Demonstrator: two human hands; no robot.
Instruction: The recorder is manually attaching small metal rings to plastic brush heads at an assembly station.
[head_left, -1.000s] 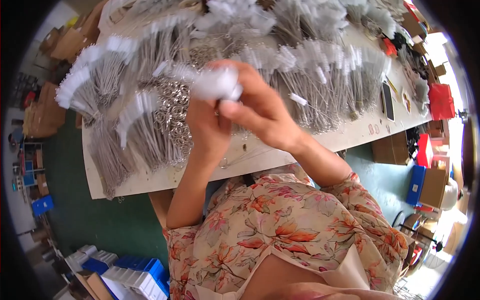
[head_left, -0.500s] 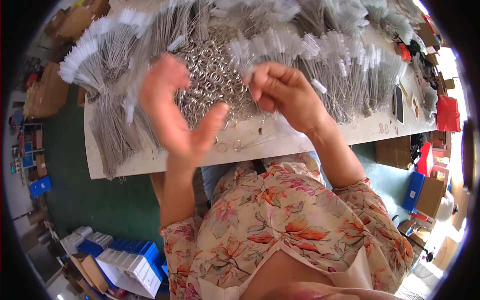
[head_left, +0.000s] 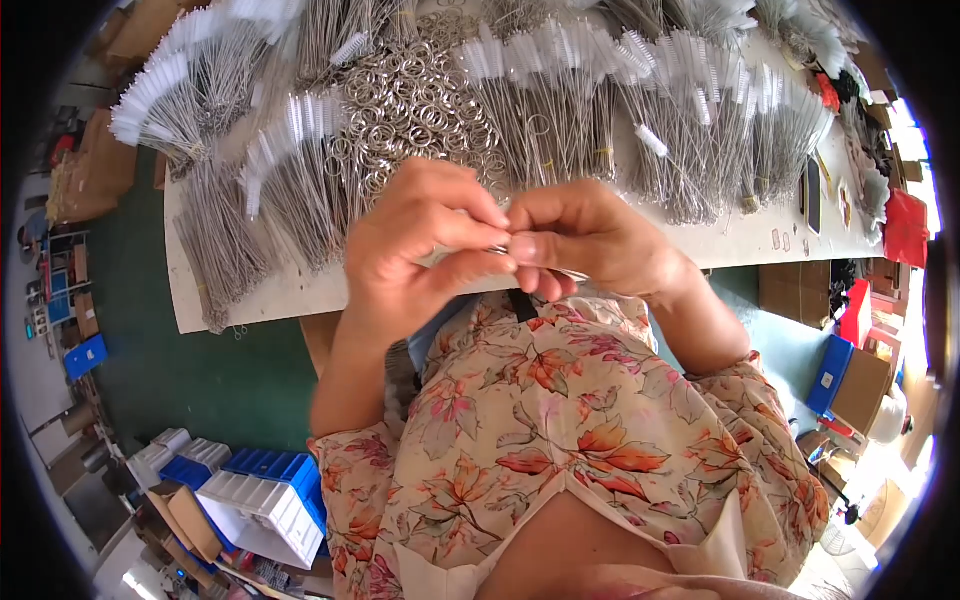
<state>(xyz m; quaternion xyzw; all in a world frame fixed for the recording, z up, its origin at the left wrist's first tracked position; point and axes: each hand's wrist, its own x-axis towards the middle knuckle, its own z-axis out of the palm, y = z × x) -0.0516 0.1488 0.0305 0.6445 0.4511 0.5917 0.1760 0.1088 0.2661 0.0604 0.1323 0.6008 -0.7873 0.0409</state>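
Left hand (head_left: 415, 245) and right hand (head_left: 585, 235) meet fingertip to fingertip above the near edge of the tabletop (head_left: 270, 290), each grip pressed together on a thin metal wire piece (head_left: 500, 250) between them. Behind lie a heap of metal rings (head_left: 410, 100) and bundled wire brushes (head_left: 600, 110).

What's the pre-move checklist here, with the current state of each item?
1. Left hand gripping: ok, fingertips pinch a thin metal piece above the lap.
2. Right hand gripping: ok, thumb and fingers close on the same piece.
3. What the piece is: cannot tell, mostly hidden by fingers.
4. Pile of metal rings within reach: ok, heaped on the table just beyond the hands.
5. Bundles of wire brushes sorted: ok, white tips lie grouped in rows.
6. Table edge in front of the hands: ok, bare strip visible.
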